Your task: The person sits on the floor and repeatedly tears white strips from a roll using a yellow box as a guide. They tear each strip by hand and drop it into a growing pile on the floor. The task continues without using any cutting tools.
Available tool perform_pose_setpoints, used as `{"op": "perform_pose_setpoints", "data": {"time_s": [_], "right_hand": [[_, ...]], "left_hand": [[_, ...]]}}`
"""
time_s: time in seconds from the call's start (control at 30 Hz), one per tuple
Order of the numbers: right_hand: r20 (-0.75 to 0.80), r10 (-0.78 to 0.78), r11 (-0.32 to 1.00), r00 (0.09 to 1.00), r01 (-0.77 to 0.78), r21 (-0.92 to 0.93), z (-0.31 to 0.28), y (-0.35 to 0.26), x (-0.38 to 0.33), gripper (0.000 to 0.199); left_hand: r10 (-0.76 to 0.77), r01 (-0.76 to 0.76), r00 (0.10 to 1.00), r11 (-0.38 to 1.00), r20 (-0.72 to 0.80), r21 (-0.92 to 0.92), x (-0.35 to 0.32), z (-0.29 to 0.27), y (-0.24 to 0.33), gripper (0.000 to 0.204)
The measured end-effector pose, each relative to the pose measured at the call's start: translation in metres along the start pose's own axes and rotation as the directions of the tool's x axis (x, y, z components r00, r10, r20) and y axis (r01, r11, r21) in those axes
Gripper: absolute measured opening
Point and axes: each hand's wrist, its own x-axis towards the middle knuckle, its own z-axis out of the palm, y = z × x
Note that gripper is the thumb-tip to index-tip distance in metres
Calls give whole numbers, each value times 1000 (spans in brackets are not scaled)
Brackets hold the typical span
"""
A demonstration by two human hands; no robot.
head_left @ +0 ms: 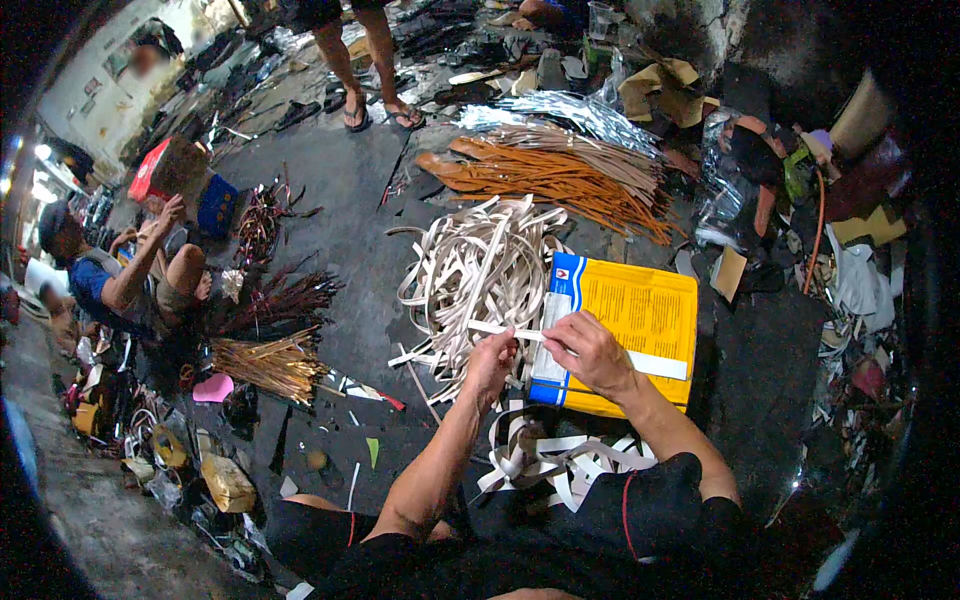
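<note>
Head view: left hand and right hand each pinch one white strip, fingers closed on it, stretching it flat between them above the yellow box, which likely serves as a work surface. Strip pile lies just beyond, within reach; loose strips rest in the lap.

Both forearms come in bare from the near edge, without sleeves, gloves, watch or rings, the left hand and right hand uncovered, above black shorts with thin red piping near the knees
</note>
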Motion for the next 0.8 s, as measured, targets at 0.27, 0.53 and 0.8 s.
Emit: {"op": "perform_pose_setpoints", "data": {"time_s": [0.27,0.53,0.8], "right_hand": [[-11,-10,999,1000,10,-33,-1,-1,2,12],[11,-52,998,999,52,-34,-2,3,-2,14],[42,52,994,998,-56,98,5,-4,0,13]], "left_hand": [[261,-224,965,828,0,513,-43,54,17,31],[52,-51,999,937,7,347,-30,38,13,34],[-13,16,1000,969,-13,247,-11,-5,5,23]]}}
